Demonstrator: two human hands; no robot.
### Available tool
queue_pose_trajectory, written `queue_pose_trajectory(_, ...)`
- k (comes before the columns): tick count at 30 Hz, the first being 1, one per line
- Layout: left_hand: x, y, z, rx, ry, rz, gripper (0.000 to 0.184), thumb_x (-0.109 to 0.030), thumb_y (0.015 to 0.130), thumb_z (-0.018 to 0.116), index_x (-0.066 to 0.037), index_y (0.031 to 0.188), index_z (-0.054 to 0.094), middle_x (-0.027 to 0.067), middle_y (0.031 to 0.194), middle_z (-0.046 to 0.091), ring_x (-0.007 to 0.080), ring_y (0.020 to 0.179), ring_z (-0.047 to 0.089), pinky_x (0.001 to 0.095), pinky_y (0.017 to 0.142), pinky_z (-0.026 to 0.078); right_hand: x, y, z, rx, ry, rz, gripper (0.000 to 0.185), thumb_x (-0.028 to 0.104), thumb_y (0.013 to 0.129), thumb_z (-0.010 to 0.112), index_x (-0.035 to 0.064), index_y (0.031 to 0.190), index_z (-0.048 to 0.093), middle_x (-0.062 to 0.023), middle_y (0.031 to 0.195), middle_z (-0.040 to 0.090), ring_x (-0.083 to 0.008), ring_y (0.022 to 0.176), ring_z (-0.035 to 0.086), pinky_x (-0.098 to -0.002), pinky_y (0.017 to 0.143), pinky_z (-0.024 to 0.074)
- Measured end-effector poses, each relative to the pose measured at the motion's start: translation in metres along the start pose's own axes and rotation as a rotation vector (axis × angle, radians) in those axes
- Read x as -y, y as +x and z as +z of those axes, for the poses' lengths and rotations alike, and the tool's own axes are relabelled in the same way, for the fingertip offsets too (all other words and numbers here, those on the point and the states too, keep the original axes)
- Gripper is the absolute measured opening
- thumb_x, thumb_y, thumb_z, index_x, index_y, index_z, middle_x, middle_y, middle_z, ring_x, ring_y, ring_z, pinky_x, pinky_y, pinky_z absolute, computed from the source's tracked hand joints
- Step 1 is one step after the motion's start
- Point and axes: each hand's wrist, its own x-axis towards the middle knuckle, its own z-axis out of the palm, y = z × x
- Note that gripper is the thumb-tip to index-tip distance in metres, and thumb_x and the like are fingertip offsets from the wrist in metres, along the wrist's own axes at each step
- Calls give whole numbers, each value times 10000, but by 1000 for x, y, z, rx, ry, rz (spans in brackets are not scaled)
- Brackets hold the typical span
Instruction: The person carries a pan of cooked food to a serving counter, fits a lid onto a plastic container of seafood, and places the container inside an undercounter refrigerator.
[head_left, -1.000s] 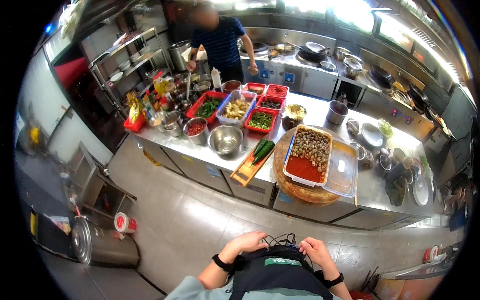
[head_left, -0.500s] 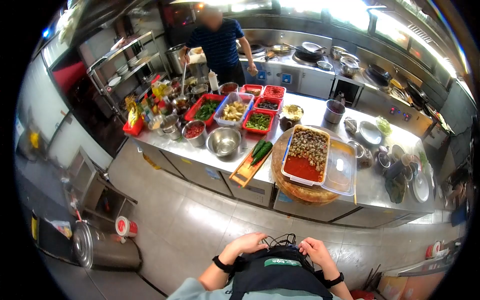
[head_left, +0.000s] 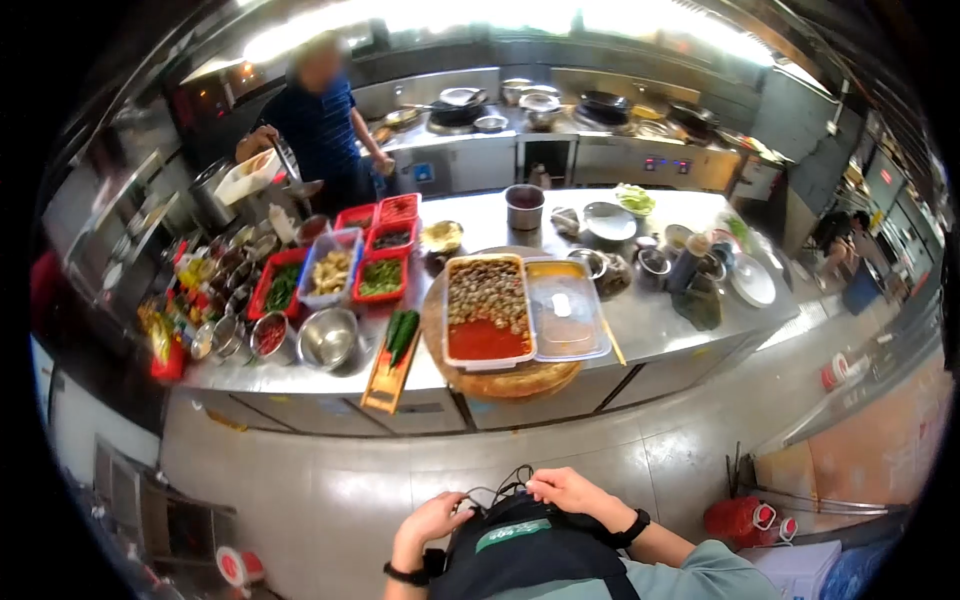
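My left hand (head_left: 437, 520) rests at the upper edge of a black bag (head_left: 530, 555) worn on my front, its fingers slightly apart near thin black cables (head_left: 493, 491). On the bag's other side, my right hand (head_left: 568, 490) has thumb and fingertips pressed together beside the cables; what lies between them is too small to name. Beyond them on the steel counter, a tub of snails in red sauce (head_left: 488, 310) sits on a round wooden board (head_left: 520, 383), next to a clear lid (head_left: 567, 308). Cucumbers (head_left: 403, 336) lie on an orange-edged slicer (head_left: 384, 385).
A person (head_left: 325, 130) stands behind the counter with a ladle (head_left: 290, 165). Red baskets of vegetables (head_left: 380, 277) and a steel bowl (head_left: 328, 339) are on the counter's left, plates (head_left: 610, 221) on its right. Red containers (head_left: 742, 521) stand on the floor at the right.
The view has turned right, so the counter appears further left. The person across the counter has raised the ladle from the pots. My hands remain at the bag.
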Motion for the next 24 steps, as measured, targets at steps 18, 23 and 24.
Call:
queue_pose_trajectory(18, 1, 12, 2, 15, 36, 27, 476, -388, 901, 653, -5, 1182, 625, 214, 1141, 649, 367, 1037, 626, 414, 874, 517, -1, -7, -6, -11, -1, -20, 279, 294, 1006, 540, 36, 941, 622, -11, 762, 618, -91, 693, 552, -263, 661, 469)
queue_pose_trajectory(23, -4, 31, 5, 108, 33, 35, 491, -405, 902, 646, -5, 1185, 625, 214, 1131, 652, 363, 1024, 631, 412, 874, 516, -15, -19, -12, -65, 39, 11, 276, 291, 1008, 532, 39, 945, 628, -15, 760, 625, -95, 692, 561, -262, 662, 472)
queue_pose_trajectory(24, -3, 40, 8, 132, 49, 35, 498, -415, 902, 642, -7, 1186, 625, 215, 1132, 652, 365, 1028, 630, 415, 881, 512, -18, -24, -17, -114, 41, -4, 278, 285, 1008, 530, 34, 943, 631, -17, 762, 628, -98, 694, 565, -261, 664, 473)
